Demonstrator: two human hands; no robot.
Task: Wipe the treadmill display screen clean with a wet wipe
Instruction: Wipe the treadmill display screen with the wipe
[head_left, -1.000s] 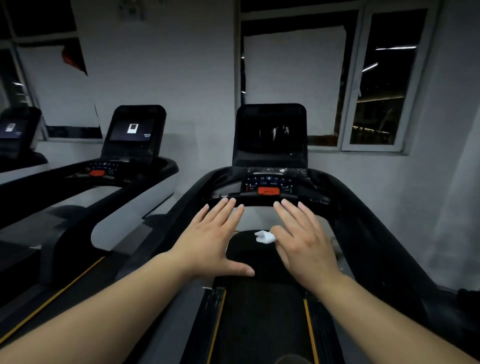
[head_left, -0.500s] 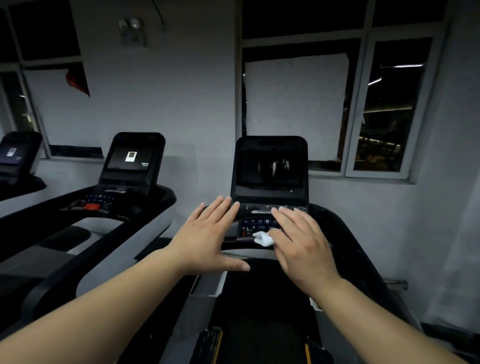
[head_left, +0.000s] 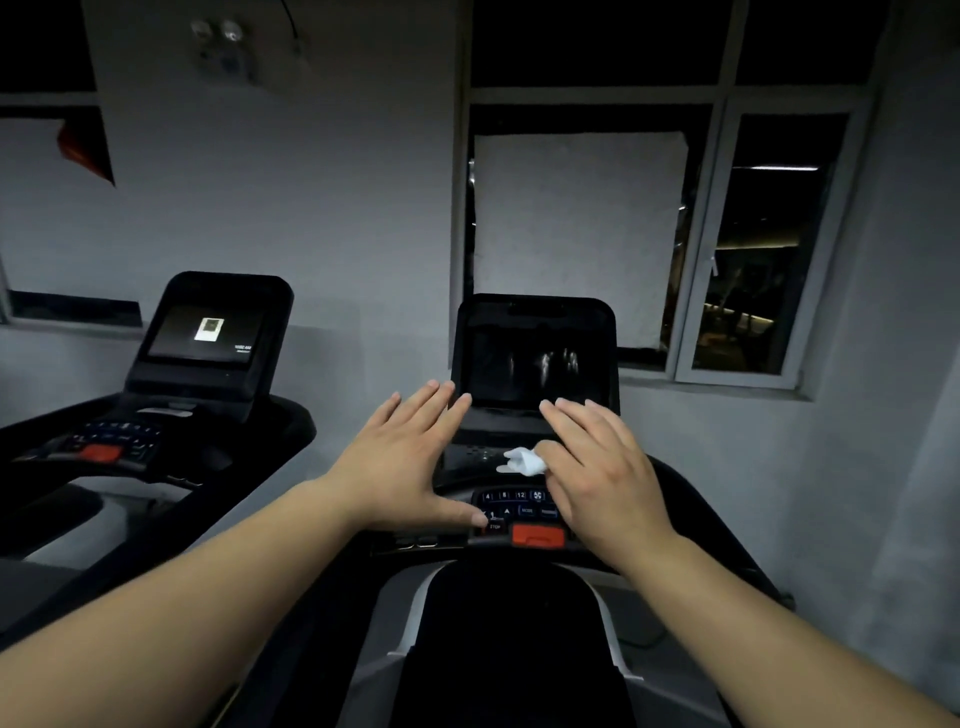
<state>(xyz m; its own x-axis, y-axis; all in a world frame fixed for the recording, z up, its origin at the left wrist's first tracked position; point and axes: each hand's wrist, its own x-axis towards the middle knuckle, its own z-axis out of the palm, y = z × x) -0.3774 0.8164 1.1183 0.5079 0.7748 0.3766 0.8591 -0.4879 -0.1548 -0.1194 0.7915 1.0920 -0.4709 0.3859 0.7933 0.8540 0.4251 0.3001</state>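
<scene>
Left hand (head_left: 402, 457) flat, fingers released; right hand (head_left: 597, 467) pinched wet wipe (head_left: 524, 461) below dark display screen (head_left: 535, 364).

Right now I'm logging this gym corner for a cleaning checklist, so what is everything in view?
treadmill display screen: one, black and dark, straight ahead.
keypad: one, dark with pale markings, below the screen.
red stop button: one, at the console's near edge.
neighbouring treadmill: one, black, on the left.
lit screen: one, showing a white square, on that treadmill.
window: one, pale frame, dark panes, upper right.
white sheet: one, covering the pane behind the screen.
wet wipe: one, white, crumpled, under the right thumb.
left hand: one, flat and empty, fingers spread.
right hand: one, pinching the wipe.
</scene>
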